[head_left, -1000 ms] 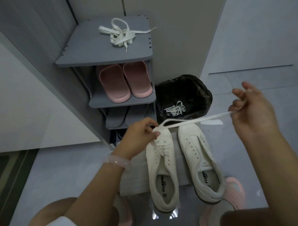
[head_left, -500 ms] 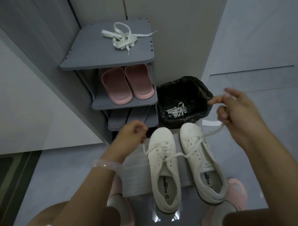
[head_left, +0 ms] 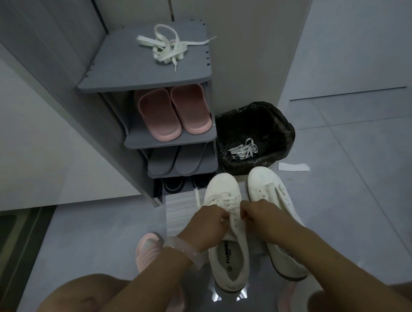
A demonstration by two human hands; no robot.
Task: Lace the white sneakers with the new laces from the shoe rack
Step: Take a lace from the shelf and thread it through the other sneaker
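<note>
Two white sneakers stand side by side on a pale mat (head_left: 179, 210) on the floor. The left sneaker (head_left: 228, 246) has a white lace (head_left: 222, 197) threaded through its front eyelets. My left hand (head_left: 207, 228) and my right hand (head_left: 261, 217) meet over its middle eyelets, fingers curled and pinching the lace there. The right sneaker (head_left: 271, 195) shows bare eyelets and is partly hidden by my right forearm. A loose white lace (head_left: 168, 48) lies bunched on the top shelf of the grey shoe rack (head_left: 118, 70).
Pink slippers (head_left: 173, 112) and grey slippers (head_left: 170, 161) fill the rack's lower shelves. A black-lined bin (head_left: 278, 127) to the right of the rack holds an old lace (head_left: 243, 150). A white paper scrap (head_left: 294, 167) lies on the floor. My pink-slippered feet flank the sneakers.
My right hand came down from pulling the lace out to the right, and both hands closed in over the left sneaker's eyelets. The taut lace is now slack at the shoe.
</note>
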